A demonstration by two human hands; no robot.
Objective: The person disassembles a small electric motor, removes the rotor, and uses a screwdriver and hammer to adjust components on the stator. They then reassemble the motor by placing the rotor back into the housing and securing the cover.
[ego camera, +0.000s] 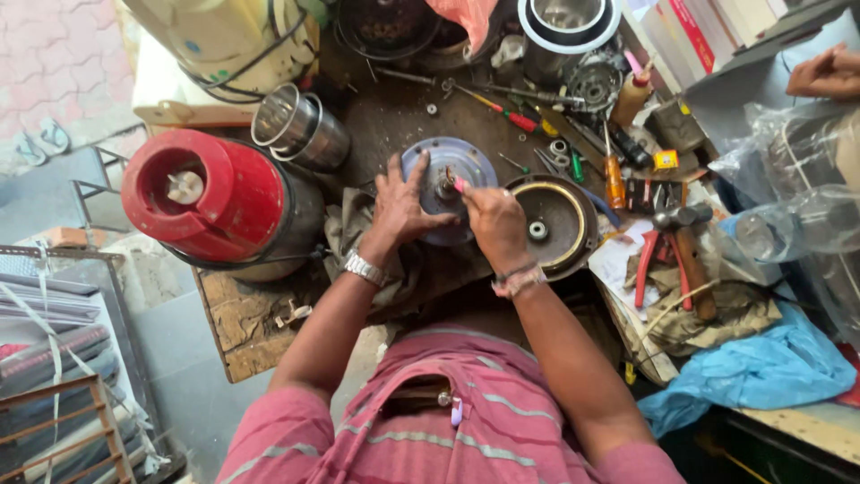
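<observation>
- While the left hand (400, 208) lies flat, fingers released, on a round grey disc (448, 184), it steadies it on the desk (394, 121).
- Right hand (495, 224) fingers pinch a pink-handled tool (457, 185) at the disc's centre.

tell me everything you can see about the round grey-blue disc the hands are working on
The round disc is a pale grey-blue plate, metal or hard plastic by its look, lying flat on a worn, dirty workbench with a rag under its near edge. A small hub sits at its middle. The left hand lies spread on its left side, fingers on the face. The right hand holds a pink-handled tool to the hub. A dark round housing lies just to its right. Small marks near the rim may be holes.
</observation>
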